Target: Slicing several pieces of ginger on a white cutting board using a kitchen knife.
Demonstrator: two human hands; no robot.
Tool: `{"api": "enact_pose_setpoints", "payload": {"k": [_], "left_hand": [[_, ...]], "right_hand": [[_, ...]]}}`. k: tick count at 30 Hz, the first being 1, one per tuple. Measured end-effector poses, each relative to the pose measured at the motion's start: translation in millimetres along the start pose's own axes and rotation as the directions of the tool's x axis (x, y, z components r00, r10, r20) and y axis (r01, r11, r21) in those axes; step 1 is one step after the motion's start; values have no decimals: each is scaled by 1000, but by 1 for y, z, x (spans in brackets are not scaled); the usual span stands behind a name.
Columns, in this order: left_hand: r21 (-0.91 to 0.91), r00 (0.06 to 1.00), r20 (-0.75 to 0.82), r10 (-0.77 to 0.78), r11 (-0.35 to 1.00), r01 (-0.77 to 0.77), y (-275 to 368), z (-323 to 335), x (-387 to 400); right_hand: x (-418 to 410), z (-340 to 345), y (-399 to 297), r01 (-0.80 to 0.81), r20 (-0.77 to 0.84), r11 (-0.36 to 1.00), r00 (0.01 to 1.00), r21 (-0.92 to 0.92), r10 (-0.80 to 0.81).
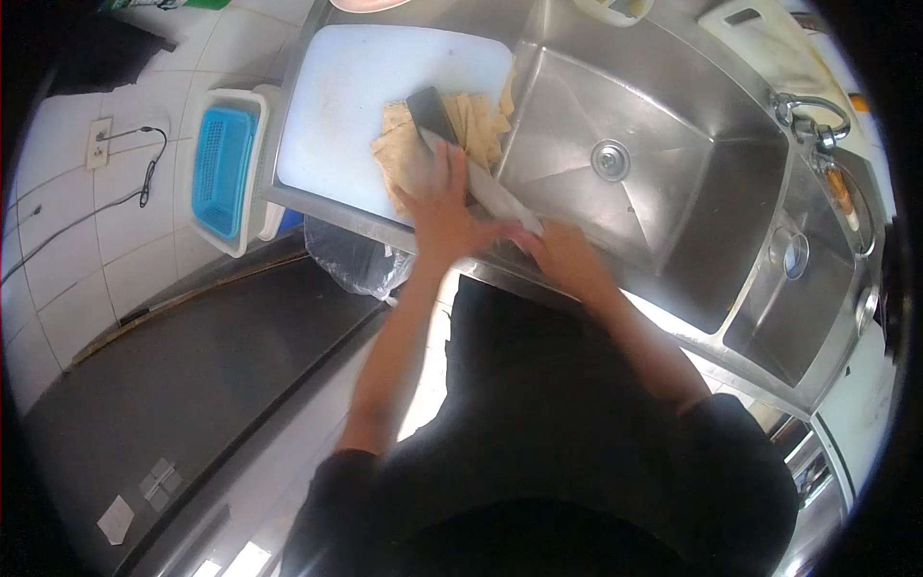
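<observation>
A dark rectangular block [433, 108], apparently a sharpening stone, lies on a folded tan cloth [476, 126] on a white cutting board [346, 94]. Across the block slants a broad knife blade [497, 191], slightly blurred. My right hand [570, 252] is closed at the blade's near end, where the handle is hidden inside it. My left hand [440, 209] has its fingers spread, with some fingertips against the blade and the thumb reaching towards my right hand. Part of the cloth and block is hidden beneath my left hand and the blade.
Right of the board is a steel sink basin [613, 115], with a faucet [822, 119] beyond. A blue plastic basket [223, 173] sits in a white bin at left. A clear plastic bag [353, 252] hangs under the steel edge. A dark countertop [216, 360] lies at lower left.
</observation>
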State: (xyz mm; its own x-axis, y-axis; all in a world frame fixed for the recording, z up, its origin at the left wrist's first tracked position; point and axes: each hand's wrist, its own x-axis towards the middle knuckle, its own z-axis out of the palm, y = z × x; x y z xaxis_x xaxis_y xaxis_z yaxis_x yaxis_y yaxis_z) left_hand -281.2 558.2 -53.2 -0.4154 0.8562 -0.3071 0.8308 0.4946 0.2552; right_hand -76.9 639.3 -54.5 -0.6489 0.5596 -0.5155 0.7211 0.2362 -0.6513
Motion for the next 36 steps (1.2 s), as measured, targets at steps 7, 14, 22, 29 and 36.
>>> {"api": "enact_pose_setpoints", "payload": {"k": [7,14,22,29,36], "left_hand": [[-6,999,-14,37,999,-37,-3,11,-3],[-17,989,-111,93,995,-96,-43,-13,58],[12,998,-29,58,998,-58,4,21,-14],[108,988,-127,91,991,-77,-86,-32,113],[-31,998,-38,48,998,-49,-26,7,18]], "right_hand": [[-8,13,19,22,-17,999,1000,33,-21],[53,-9,-30,2,-17,1000,1000,9,-2],[-4,13,21,87,-139,996,986,-28,-90],[119,7,-33,188,-24,982,982,19,-188],[30,0,-14,58,-77,998,995,29,-56]]}}
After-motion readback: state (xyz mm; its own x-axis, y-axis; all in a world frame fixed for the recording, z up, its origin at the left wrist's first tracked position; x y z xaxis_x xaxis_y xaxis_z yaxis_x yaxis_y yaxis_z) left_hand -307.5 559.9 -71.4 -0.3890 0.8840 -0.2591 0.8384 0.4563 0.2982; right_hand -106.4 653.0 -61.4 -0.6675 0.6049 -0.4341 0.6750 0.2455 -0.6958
